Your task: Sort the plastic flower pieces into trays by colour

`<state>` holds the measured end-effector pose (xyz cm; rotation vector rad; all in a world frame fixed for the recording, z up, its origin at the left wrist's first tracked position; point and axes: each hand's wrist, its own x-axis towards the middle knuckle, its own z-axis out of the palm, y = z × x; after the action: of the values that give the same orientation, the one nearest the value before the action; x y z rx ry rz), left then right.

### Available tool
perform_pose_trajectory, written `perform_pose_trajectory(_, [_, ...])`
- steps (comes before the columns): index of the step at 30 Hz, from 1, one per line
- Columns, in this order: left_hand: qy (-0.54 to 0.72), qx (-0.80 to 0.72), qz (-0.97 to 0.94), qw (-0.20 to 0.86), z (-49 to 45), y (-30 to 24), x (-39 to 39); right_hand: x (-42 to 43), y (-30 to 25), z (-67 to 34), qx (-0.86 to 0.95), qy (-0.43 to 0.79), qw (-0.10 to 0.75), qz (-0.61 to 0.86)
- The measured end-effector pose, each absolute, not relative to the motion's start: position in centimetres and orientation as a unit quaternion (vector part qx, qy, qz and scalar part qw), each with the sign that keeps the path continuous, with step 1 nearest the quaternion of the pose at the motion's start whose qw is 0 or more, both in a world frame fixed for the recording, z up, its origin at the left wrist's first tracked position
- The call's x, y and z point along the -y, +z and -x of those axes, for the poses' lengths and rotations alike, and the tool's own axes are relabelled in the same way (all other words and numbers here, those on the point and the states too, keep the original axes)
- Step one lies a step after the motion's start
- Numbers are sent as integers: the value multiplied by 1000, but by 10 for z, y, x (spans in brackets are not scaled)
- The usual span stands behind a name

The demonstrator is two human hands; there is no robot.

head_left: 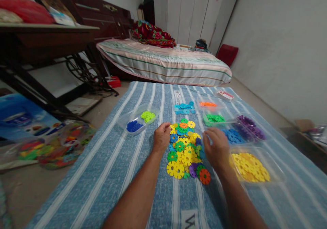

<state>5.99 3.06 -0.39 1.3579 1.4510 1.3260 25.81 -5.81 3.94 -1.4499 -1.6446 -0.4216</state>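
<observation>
A heap of mixed plastic snowflake discs, mostly yellow with green, blue, orange and purple, lies on a blue striped cloth. My left hand rests at the heap's left edge with fingers curled; what it holds, if anything, is hidden. At the heap's right edge my right hand is curled too, fingertips down among the discs. A clear tray of yellow discs sits just right of my right hand.
More clear trays hold sorted discs: dark blue and lime, light blue, orange, green, blue, purple. A bag of discs lies on the floor left. A mattress lies beyond.
</observation>
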Motion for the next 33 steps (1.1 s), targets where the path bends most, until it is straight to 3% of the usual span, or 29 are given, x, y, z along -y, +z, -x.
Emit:
perform_pose_trajectory(8, [517, -568, -517, 379, -60, -5, -32, 58, 28, -201, 771, -53, 343, 534])
perform_pose_trajectory(15, [510, -573, -521, 375, -59, -5, -32, 38, 34, -177, 788, -50, 219, 573])
perform_pose_trajectory(20, [517, -564, -521, 378, -60, -5, -33, 33, 34, -166, 787, -59, 175, 589])
perform_pose_trajectory(25, [518, -564, -512, 390, -61, -3, -31, 36, 31, -169, 789, -77, 208, 573])
perform_pose_trajectory(33, [521, -560, -510, 394, -63, -4, -31, 45, 42, -205, 763, -116, 344, 535])
